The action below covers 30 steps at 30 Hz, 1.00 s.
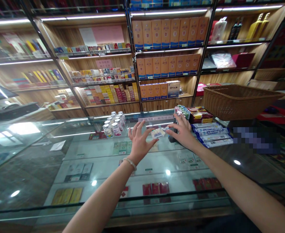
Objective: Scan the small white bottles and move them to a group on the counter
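Above the glass counter (132, 168), a small clear bottle (158, 132) with a pale label and whitish contents lies sideways between my hands. My left hand (140, 142) grips its body between thumb and fingertips, the other fingers spread; a beaded bracelet circles that wrist. At the bottle's cap end, my right hand (182, 131) has thumb and forefinger closed on the tip. To the left stands a cluster of similar small bottles (114, 124). Just behind my right hand are more small containers (182, 110), partly hidden, and a dark object (173, 139) shows beneath it.
Blue-and-white long packets (212, 134) lie right of my right hand, with red and yellow packs (200, 115) behind. A wicker basket (239, 100) stands at the right. Cigarette-like packs (155, 191) sit under the glass. Stocked shelves (137, 51) line the back wall.
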Each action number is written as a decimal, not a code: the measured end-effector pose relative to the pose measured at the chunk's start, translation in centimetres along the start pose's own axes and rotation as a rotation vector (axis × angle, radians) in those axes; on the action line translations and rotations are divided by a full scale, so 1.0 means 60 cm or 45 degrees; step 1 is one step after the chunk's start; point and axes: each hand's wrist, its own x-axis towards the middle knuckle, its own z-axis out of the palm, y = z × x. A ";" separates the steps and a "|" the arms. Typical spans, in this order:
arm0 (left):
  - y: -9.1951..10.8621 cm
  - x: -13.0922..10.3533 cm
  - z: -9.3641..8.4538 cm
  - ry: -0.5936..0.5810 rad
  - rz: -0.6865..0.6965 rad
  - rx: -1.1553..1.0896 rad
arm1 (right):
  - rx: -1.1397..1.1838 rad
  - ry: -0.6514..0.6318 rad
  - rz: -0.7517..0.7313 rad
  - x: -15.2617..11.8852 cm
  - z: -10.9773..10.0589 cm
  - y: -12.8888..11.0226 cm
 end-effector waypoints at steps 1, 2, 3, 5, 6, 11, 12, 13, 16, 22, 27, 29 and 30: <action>0.000 0.001 0.000 0.004 0.001 0.001 | -0.023 -0.015 0.002 0.002 -0.004 -0.001; 0.000 0.001 0.000 0.009 0.002 0.001 | -0.047 -0.034 0.003 0.004 -0.009 -0.002; 0.000 0.002 -0.001 0.014 0.001 -0.001 | -0.073 -0.054 0.001 0.007 -0.016 -0.002; -0.001 0.003 -0.001 0.022 -0.006 -0.011 | -0.137 -0.096 -0.003 0.012 -0.035 -0.001; -0.001 0.004 -0.001 0.026 -0.011 -0.016 | -0.181 -0.115 0.003 0.014 -0.046 0.001; -0.004 0.005 -0.001 0.033 -0.049 -0.028 | -0.534 -0.261 0.059 -0.014 -0.083 0.005; -0.005 0.006 -0.002 0.031 -0.058 -0.026 | -0.604 -0.303 0.059 -0.025 -0.084 0.004; -0.005 0.006 -0.002 0.029 -0.065 -0.025 | -0.663 -0.340 0.063 -0.037 -0.083 0.003; -0.006 0.006 -0.003 0.020 -0.078 -0.024 | -0.775 -0.411 0.117 -0.066 -0.070 -0.001; -0.007 0.003 -0.003 0.013 -0.079 -0.015 | -0.807 -0.442 0.180 -0.082 -0.046 -0.001; -0.008 0.002 -0.002 0.016 -0.063 -0.013 | -0.747 -0.483 0.153 -0.071 -0.042 0.001; -0.009 0.002 -0.001 0.019 -0.066 -0.012 | -0.716 -0.507 0.153 -0.065 -0.041 0.000; -0.010 0.002 0.000 0.020 -0.067 -0.011 | -0.696 -0.515 0.165 -0.062 -0.040 -0.001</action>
